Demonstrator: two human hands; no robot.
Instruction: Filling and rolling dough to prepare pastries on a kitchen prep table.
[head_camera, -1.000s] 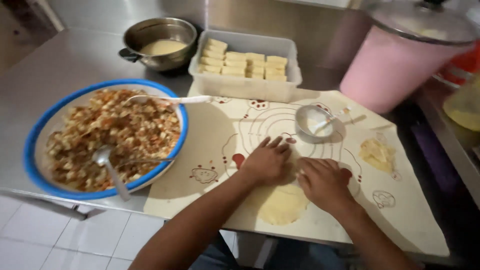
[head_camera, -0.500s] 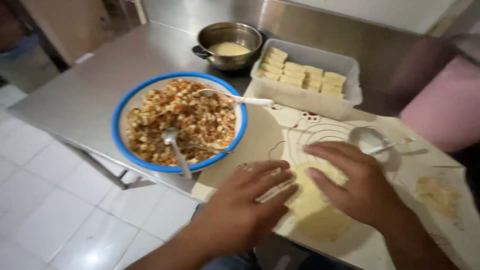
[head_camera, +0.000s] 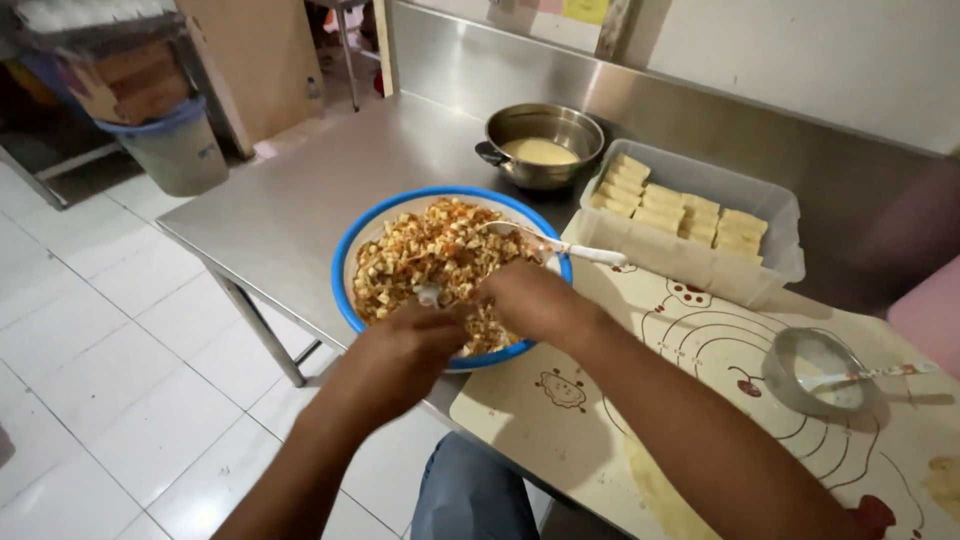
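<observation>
Our left hand (head_camera: 405, 350) and right hand (head_camera: 530, 300) met over the blue bowl (head_camera: 350, 250) of filling (head_camera: 430, 255) near the table's (head_camera: 290, 200) front edge, left pinching a spoon (head_camera: 430, 294) (right's grip unclear) for scooping.

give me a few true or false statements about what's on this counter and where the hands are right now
1. Both hands, left hand and right hand, are over the blue-rimmed bowl of chopped filling. True.
2. The metal pot is empty. False: it holds a pale, creamy liquid.
3. The clear plastic tub holds rows of pale folded pieces. True.
4. The small round metal cup sits on the floor. False: it rests on the printed pastry mat with a spoon in it.
5. A white-handled spoon rests in the bowl. True.
</observation>
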